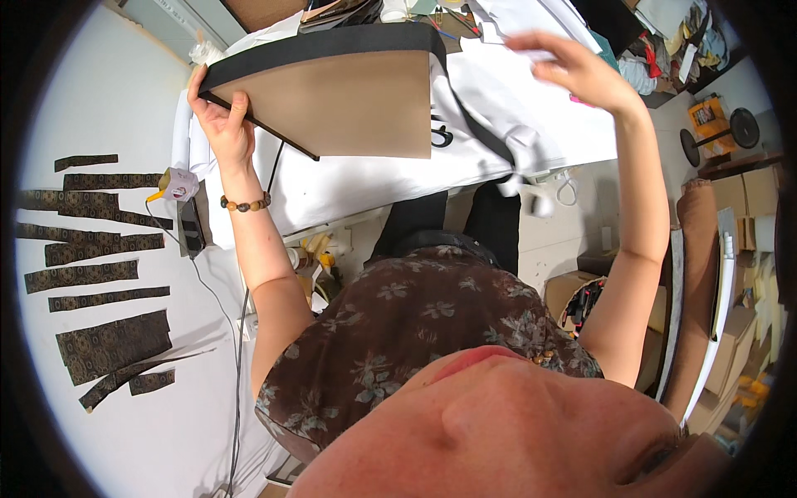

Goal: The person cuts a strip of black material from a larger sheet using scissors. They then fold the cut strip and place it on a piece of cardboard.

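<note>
My left hand (220,124) grips the left corner of a large flat board (349,100), brown on its face with a black band along its far edge, held tilted above the white-covered table (349,187). A bead bracelet sits on that wrist. My right hand (577,70) is raised over the right part of the table, fingers spread, touching white fabric or paper (519,33); whether it holds any is unclear. White cloth with black markings (473,116) lies under the board's right edge.
Several dark patterned fabric strips (100,274) lie on the white surface at left, near a small tool with a cord (187,220). Cardboard boxes and clutter (747,274) fill the right side. Piled items (349,12) sit at the table's far edge.
</note>
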`<state>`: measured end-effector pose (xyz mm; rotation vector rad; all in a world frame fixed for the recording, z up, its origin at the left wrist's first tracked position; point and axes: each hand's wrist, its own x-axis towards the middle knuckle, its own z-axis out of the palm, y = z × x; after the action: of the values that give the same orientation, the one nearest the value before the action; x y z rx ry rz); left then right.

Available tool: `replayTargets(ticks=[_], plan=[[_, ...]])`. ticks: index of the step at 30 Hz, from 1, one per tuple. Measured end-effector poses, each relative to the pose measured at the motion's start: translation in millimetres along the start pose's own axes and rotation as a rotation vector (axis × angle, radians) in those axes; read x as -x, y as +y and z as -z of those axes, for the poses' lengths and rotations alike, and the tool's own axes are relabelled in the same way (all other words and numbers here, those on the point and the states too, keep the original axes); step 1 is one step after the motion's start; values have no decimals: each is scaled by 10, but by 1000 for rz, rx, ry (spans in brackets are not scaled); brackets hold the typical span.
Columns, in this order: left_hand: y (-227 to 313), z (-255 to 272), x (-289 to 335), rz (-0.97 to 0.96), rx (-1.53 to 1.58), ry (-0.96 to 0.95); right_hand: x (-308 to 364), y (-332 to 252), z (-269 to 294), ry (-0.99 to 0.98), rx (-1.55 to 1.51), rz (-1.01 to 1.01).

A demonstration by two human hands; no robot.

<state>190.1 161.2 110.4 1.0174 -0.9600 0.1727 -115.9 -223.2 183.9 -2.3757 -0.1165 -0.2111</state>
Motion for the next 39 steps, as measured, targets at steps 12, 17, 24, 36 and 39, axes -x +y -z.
replayTargets(ticks=[12, 17, 24, 36, 39], plan=[[163, -30, -38, 55, 36, 42, -796, -1188, -389, -183, -440, -125], [384, 31, -31, 133, 101, 71, -899, -1316, -312, -373, -610, -222], [308, 21, -139, 365, -84, 119, -1210, -818, -434, -404, -702, -254], [739, -703, -490, 648, -291, 665, -1034, -866, -545, -357, -995, -424], [675, -630, -516, 647, -318, 698, -1122, -842, -595, -360, -1085, -395]])
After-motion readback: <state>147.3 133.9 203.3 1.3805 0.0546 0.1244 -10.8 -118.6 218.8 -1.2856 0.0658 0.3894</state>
